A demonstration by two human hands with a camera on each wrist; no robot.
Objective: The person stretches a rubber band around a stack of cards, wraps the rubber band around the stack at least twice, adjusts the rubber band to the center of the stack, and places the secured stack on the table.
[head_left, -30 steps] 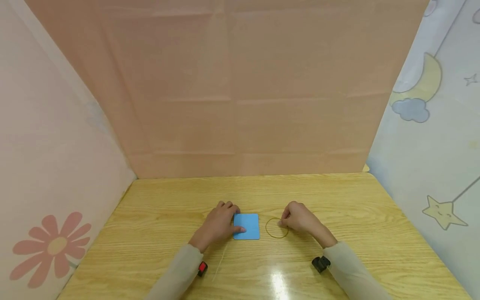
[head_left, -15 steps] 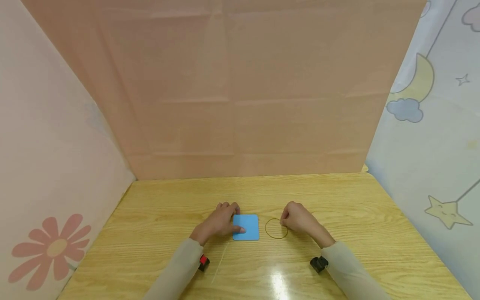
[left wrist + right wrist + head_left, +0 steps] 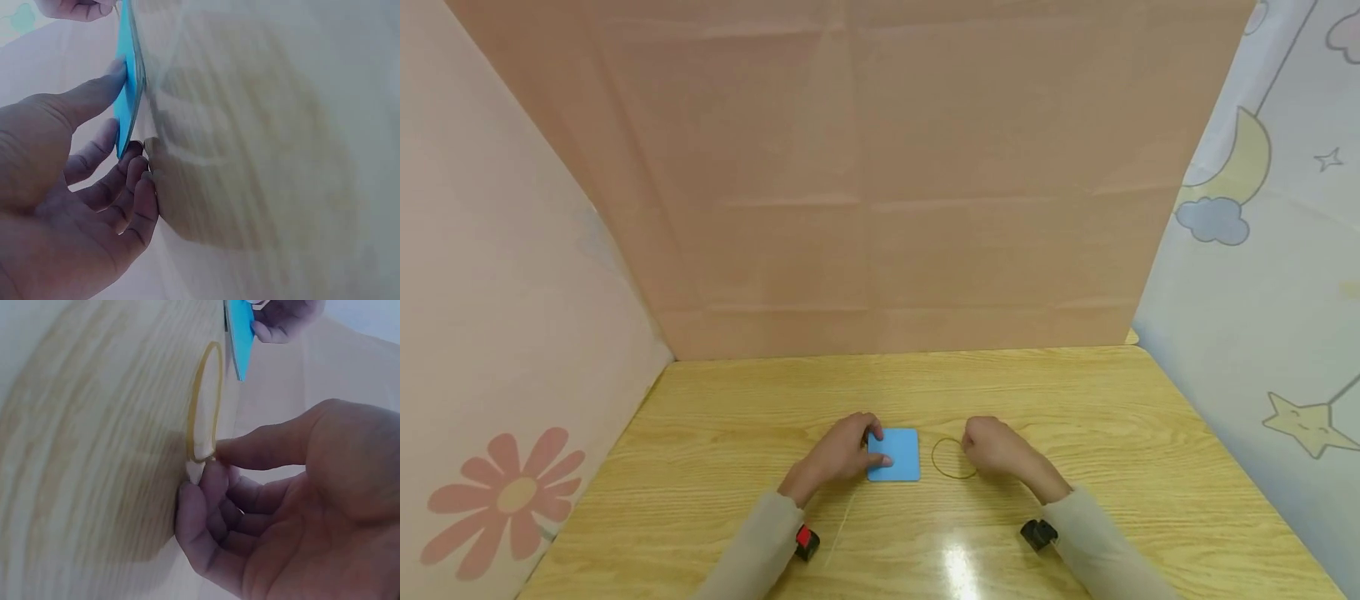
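Flat on the counter [image 3: 1075, 392], the blue square pad [image 3: 895, 454] is gripped at its nine-o'clock edge by the left hand [image 3: 842, 450], apparently steadying it, while the right hand [image 3: 996, 450] pinches the rubber band [image 3: 951, 460] at three o'clock.

No text, label, brand, number or sign can be read in any of the views. Only wordless drawings are seen on the side panels: a flower [image 3: 501, 496] at lower left of the head view, and a moon [image 3: 1243, 162], a cloud [image 3: 1212, 221] and stars at right.
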